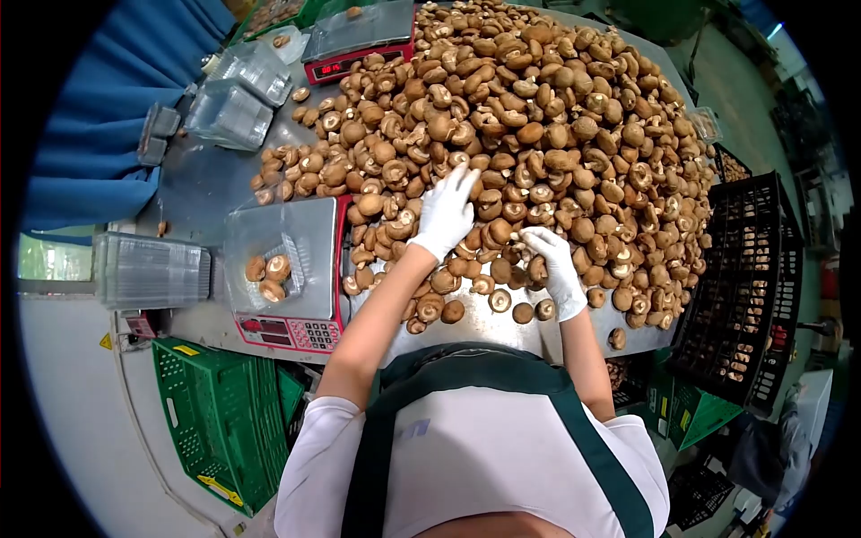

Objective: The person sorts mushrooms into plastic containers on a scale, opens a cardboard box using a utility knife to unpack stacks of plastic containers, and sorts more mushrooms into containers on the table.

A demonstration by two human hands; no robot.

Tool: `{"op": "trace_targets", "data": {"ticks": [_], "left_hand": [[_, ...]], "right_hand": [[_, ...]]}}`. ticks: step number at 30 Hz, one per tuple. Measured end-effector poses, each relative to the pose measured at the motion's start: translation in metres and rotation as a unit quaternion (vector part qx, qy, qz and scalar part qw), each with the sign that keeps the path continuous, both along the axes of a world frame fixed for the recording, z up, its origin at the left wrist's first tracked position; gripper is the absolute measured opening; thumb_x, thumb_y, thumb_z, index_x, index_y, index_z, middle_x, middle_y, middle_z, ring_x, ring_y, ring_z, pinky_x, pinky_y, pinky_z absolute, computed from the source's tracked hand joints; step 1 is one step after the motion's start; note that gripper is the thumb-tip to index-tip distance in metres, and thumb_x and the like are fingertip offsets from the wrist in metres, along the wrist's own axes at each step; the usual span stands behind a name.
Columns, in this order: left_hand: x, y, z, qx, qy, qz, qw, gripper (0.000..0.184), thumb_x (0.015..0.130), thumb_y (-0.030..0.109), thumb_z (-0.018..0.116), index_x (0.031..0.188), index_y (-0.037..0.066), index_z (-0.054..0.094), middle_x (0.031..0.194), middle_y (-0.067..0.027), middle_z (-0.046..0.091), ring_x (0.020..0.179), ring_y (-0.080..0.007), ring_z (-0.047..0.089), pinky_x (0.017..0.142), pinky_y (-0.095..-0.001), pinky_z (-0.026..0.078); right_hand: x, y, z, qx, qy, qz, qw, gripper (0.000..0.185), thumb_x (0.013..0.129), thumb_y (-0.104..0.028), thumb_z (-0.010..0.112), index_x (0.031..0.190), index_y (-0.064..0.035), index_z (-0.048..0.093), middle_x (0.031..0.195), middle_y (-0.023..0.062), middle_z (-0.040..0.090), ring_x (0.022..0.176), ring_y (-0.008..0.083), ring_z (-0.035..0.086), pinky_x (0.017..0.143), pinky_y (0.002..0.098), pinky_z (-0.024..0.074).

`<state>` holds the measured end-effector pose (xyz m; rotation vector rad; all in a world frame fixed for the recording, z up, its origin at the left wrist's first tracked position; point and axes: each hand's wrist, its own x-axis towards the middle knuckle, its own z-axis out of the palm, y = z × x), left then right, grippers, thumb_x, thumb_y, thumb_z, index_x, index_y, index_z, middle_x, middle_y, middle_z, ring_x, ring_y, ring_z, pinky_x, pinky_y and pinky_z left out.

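A large heap of brown shiitake mushrooms [538, 99] covers the metal table in front of me. My left hand [446, 215], in a white glove, reaches onto the near side of the heap, fingers stretched out over the mushrooms. Closer to the table's front edge, my right hand [558, 267], also gloved, has its fingers bent around a mushroom [537, 269], partly hidden by the hand. To the left, a clear plastic tray [294, 260] with three mushrooms sits on a red-framed scale [240, 235]. Several loose mushrooms [500, 300] lie on the bare metal near my body.
Stacked clear trays [152, 269] stand at the left edge, with more trays [231, 112] farther back. A second red scale [359, 36] is at the back. Green crates [220, 412] are below left; a black crate [740, 287] is at the right.
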<state>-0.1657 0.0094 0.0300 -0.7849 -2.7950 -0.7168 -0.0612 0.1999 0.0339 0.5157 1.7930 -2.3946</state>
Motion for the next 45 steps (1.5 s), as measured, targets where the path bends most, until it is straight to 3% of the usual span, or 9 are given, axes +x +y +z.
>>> {"op": "trace_targets", "data": {"ticks": [4,8,12,21,24,29,34,37,45], "left_hand": [[-0.018,0.009,-0.007,-0.127,0.068,-0.031,0.989,0.058,0.065,0.011,0.065,0.121,0.015,0.050,0.123,-0.0068,0.049,0.097,-0.0273,0.049,0.079,-0.0364,0.045],[-0.013,-0.001,-0.002,-0.118,0.063,-0.048,0.990,0.058,0.063,0.015,0.071,0.117,0.014,0.052,0.116,-0.0054,0.052,0.093,-0.0257,0.051,0.077,-0.0353,0.045],[0.006,-0.016,-0.011,-0.115,0.028,-0.043,0.992,0.056,0.069,0.024,0.068,0.119,0.009,0.049,0.119,-0.0070,0.052,0.096,-0.0253,0.052,0.077,-0.0363,0.045],[0.066,-0.055,-0.008,0.163,-0.140,0.038,0.976,0.051,0.074,0.025,0.066,0.119,0.006,0.051,0.115,-0.0151,0.056,0.099,-0.0296,0.057,0.087,-0.0344,0.045],[0.085,-0.056,-0.004,0.266,-0.219,0.051,0.937,0.046,0.076,0.015,0.060,0.120,0.004,0.050,0.121,-0.0136,0.053,0.108,-0.0258,0.053,0.090,-0.0313,0.042],[0.101,-0.062,0.004,0.657,-0.508,0.065,0.553,0.052,0.078,0.011,0.043,0.129,0.003,0.042,0.125,-0.0103,0.050,0.107,-0.0233,0.052,0.089,-0.0388,0.043],[0.104,-0.069,-0.008,0.681,-0.546,0.116,0.474,0.033,0.088,0.020,0.042,0.115,0.003,0.052,0.106,-0.0111,0.059,0.096,-0.0226,0.056,0.080,-0.0355,0.047],[0.103,-0.071,-0.026,0.621,-0.562,0.090,0.539,0.030,0.090,0.021,0.045,0.111,0.003,0.054,0.094,-0.0085,0.062,0.081,-0.0200,0.060,0.069,-0.0307,0.049],[0.116,-0.065,-0.027,0.635,-0.661,-0.012,0.399,0.046,0.096,0.035,0.035,0.125,0.000,0.043,0.103,-0.0158,0.061,0.078,-0.0153,0.060,0.065,-0.0252,0.050]], "right_hand": [[-0.017,-0.010,0.007,0.227,0.006,0.013,0.974,0.031,0.081,-0.019,0.065,0.104,0.0007,0.061,0.093,0.0075,0.066,0.085,0.0129,0.060,0.077,0.0254,0.0465],[-0.042,-0.027,0.008,0.531,0.063,0.045,0.844,0.049,0.074,-0.027,0.064,0.118,-0.0080,0.054,0.106,0.0201,0.060,0.093,0.0300,0.061,0.077,0.0350,0.0499],[-0.058,-0.060,-0.007,0.719,0.108,0.103,0.678,0.072,0.070,-0.028,0.070,0.127,0.0039,0.040,0.101,0.0132,0.059,0.076,0.0252,0.061,0.062,0.0343,0.0511],[-0.053,-0.057,-0.008,0.679,0.063,0.135,0.719,0.075,0.067,-0.033,0.071,0.132,-0.0110,0.039,0.079,0.0127,0.062,0.071,0.0267,0.062,0.059,0.0358,0.0502],[-0.048,-0.066,-0.009,0.677,0.080,0.128,0.720,0.074,0.070,-0.031,0.069,0.134,-0.0149,0.037,0.079,0.0130,0.061,0.067,0.0271,0.061,0.057,0.0361,0.0498],[-0.051,-0.078,-0.026,0.691,0.237,0.060,0.680,0.076,0.069,-0.028,0.070,0.135,-0.0119,0.036,0.075,0.0100,0.058,0.066,0.0246,0.059,0.053,0.0356,0.0491],[-0.061,-0.085,-0.018,0.745,0.237,0.184,0.596,0.056,0.076,-0.003,0.047,0.131,-0.0104,0.041,0.074,0.0077,0.061,0.068,0.0247,0.058,0.052,0.0348,0.0485],[-0.074,-0.086,-0.016,0.756,0.214,0.248,0.567,0.054,0.076,-0.004,0.047,0.129,-0.0103,0.043,0.074,0.0083,0.063,0.069,0.0251,0.060,0.053,0.0354,0.0484],[-0.042,-0.058,0.009,0.280,0.069,0.188,0.939,0.065,0.069,-0.019,0.073,0.128,-0.0126,0.049,0.105,0.0138,0.063,0.097,0.0209,0.060,0.084,0.0299,0.0470]]}}
